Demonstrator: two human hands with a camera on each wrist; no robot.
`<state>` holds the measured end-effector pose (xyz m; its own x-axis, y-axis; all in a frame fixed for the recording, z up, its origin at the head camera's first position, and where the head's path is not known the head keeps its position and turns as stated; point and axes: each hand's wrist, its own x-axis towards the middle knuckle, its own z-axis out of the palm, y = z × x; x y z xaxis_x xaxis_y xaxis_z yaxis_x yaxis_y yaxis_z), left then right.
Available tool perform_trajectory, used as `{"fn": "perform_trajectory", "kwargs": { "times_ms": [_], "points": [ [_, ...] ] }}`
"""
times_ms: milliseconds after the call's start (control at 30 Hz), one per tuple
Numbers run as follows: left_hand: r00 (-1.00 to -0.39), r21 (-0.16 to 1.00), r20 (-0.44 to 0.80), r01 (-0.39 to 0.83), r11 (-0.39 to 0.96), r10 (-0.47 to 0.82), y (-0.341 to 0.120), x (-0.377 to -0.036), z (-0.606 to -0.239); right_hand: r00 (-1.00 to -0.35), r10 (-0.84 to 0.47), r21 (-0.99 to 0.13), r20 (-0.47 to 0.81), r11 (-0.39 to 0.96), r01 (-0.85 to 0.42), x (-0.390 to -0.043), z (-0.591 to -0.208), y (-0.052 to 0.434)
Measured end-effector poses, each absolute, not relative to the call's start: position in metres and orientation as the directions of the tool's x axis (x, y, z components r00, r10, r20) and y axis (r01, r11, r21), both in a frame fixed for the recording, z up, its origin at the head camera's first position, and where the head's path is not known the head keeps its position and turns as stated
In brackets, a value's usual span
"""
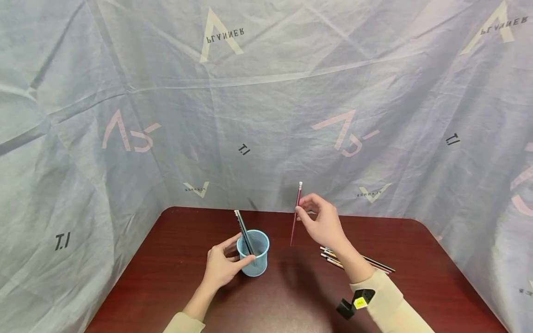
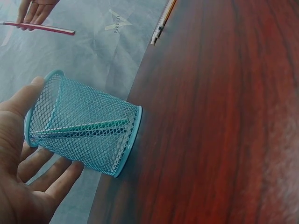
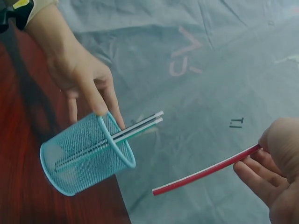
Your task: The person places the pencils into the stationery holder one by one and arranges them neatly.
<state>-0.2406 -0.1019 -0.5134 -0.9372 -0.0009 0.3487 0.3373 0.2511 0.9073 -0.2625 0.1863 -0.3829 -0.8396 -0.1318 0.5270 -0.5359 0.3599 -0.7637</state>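
1. The red pencil (image 1: pixel 295 217) is thin, with a pale eraser at its top end, and stands nearly upright in the air above the dark red table (image 1: pixel 291 296)
2. The blue mesh cup (image 1: pixel 254 253) stands on the table with two dark pencils (image 1: pixel 243 231) leaning in it, their ends sticking out over the rim
3. The right wrist view bends the red pencil into a curve, and the right hand (image 1: pixel 322 222) covers its upper part there; the loose pencils (image 1: pixel 358 260) on the table are partly hidden behind the right forearm
4. The right hand pinches the red pencil between thumb and fingertips, to the right of the cup
5. The left hand (image 1: pixel 222 266) curls around the cup's left side, thumb at the rim
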Motion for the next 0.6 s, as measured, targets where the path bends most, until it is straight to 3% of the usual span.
{"fn": "perform_trajectory", "kwargs": {
  "times_ms": [233, 600],
  "points": [
    [-0.939, 0.916, 0.343, 0.333, 0.225, -0.006, -0.103, -0.24, -0.513, -0.834, -0.13, -0.789, 0.536, 0.274, -0.549, -0.264, -0.382, 0.166],
    [-0.94, 0.917, 0.342, 0.333, 0.22, -0.003, -0.102, -0.239, -0.511, -0.833, -0.177, -0.779, 0.524, 0.297, -0.553, -0.273, -0.395, 0.138]
  ]
}}
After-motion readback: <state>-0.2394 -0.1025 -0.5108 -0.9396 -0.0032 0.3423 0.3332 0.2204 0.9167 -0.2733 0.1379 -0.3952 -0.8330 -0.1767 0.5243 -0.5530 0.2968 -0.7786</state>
